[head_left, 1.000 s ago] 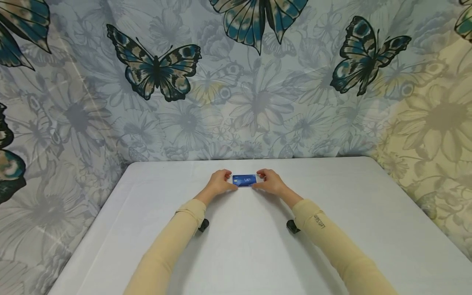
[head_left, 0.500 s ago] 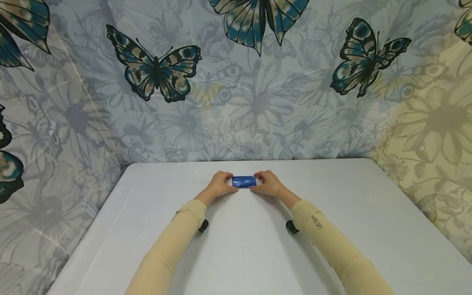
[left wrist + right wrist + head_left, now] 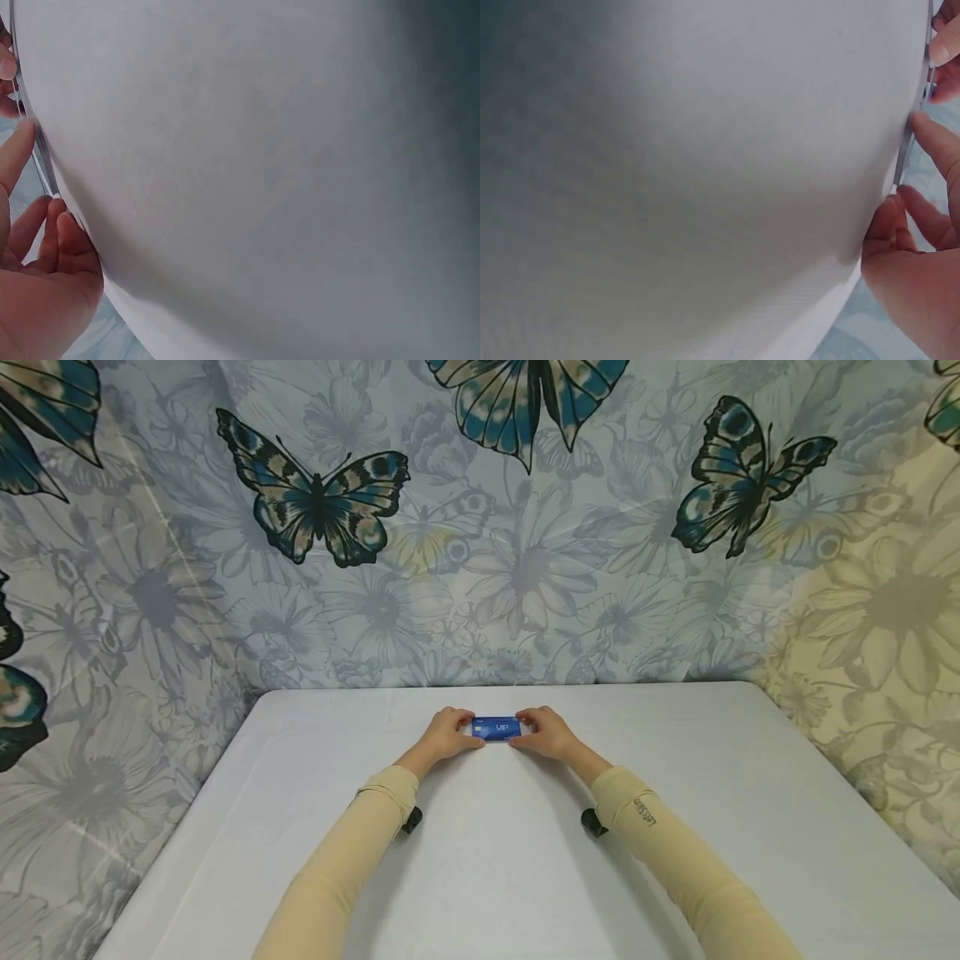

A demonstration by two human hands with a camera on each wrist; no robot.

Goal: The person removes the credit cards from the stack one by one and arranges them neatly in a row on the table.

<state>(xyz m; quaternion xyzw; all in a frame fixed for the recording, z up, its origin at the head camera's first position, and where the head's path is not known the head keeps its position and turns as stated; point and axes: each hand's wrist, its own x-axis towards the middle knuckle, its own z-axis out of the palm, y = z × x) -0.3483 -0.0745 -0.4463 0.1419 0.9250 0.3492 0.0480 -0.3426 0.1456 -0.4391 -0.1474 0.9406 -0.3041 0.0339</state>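
Systematically surveyed from left to right. At far left, butterfly-printed backdrop (image 3: 157,597), meeting white table (image 3: 300,735) below. Next, left sleeve (image 3: 330,868), pale yellow, with black wrist unit (image 3: 412,820) at its lower end. Observed in left hand (image 3: 447,732): pinch on left end of blue card (image 3: 497,728), with thumb at near edge and fingers curled toward far corner. Located between both hands, near the back of the table: blue card, marked "VIP", long side crosswise, with fine parallel lines along the edge in the left wrist view, suggesting several stacked layers. Not determinable: whether resting on the table or held just above. Observed in right hand (image 3: 550,732): mirrored pinch on right end. Farther right, second black unit (image 3: 593,822) and right sleeve (image 3: 690,860). Advised for sound handling: equal thumb pressure, light inward squeeze at both ends, edges flush, no bowing at the middle. Judged main risk: layers slipping under uneven grip.
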